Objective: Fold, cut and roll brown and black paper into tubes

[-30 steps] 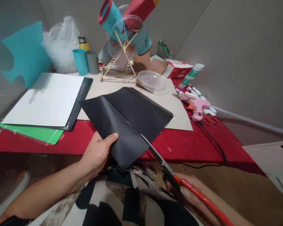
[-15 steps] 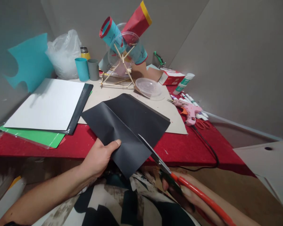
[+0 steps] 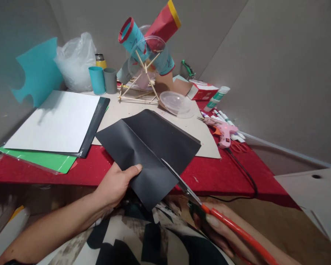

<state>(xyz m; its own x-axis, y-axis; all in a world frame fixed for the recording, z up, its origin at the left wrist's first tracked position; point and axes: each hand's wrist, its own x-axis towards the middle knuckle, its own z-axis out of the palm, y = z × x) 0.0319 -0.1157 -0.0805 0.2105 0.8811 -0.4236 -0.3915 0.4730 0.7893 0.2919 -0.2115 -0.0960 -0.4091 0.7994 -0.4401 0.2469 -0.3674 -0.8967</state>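
Observation:
My left hand [image 3: 117, 184] is closed on the near left side of a black sheet of paper [image 3: 151, 151], thumb on top and fingers hidden beneath. A crease runs across the sheet, which is held at an angle over the table's front edge. In my right hand [image 3: 217, 224] is a pair of scissors [image 3: 193, 197] with orange-red handles. One blade lies over the top of the paper at its right side, its tip by the crease; the other blade is mostly hidden under the sheet.
On the red-covered table [image 3: 91, 173] are a beige board [image 3: 209, 147], a stick-and-paper-tube model [image 3: 146, 66], a plastic lid [image 3: 176, 103], a pink glue gun [image 3: 223, 132] with a cord, markers and a glue stick [image 3: 217, 97]. White paper [image 3: 55, 121] lies left, near two cups [image 3: 97, 81].
The view has shifted very slightly. Both hands, the black paper and the scissors keep nearly the same position; the fingers of my right hand have shifted a little at the scissor handles.

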